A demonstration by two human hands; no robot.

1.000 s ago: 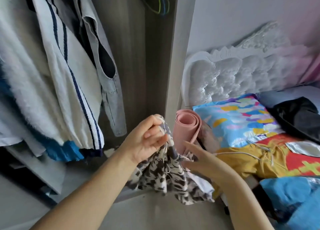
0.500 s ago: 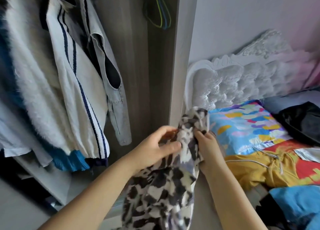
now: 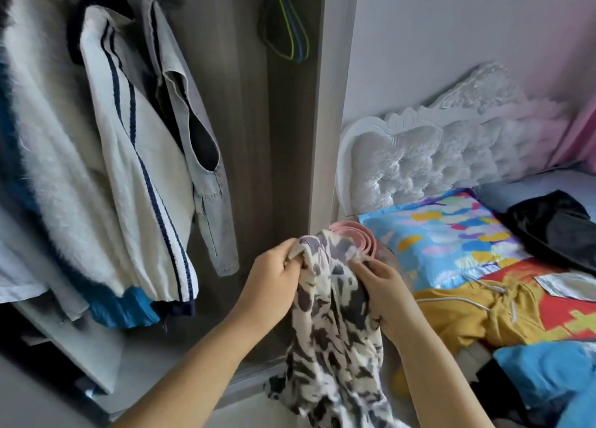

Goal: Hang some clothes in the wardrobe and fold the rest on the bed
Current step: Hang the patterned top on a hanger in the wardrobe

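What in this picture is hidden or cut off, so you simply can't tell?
Head view only:
- The black-and-white patterned garment: its type is unclear, bunched between left hand and right hand; the bottom edge cuts it off.
- The wardrobe rail: above the top edge.
- The rolled pink mat: mostly behind the garment.

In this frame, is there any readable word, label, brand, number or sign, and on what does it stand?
None can be read.
The patterned garment, gripped by the left hand and right hand, shows only blotches.
The pillow carries colour patches, no letters.
The silver packet on the bed shows no legible print.
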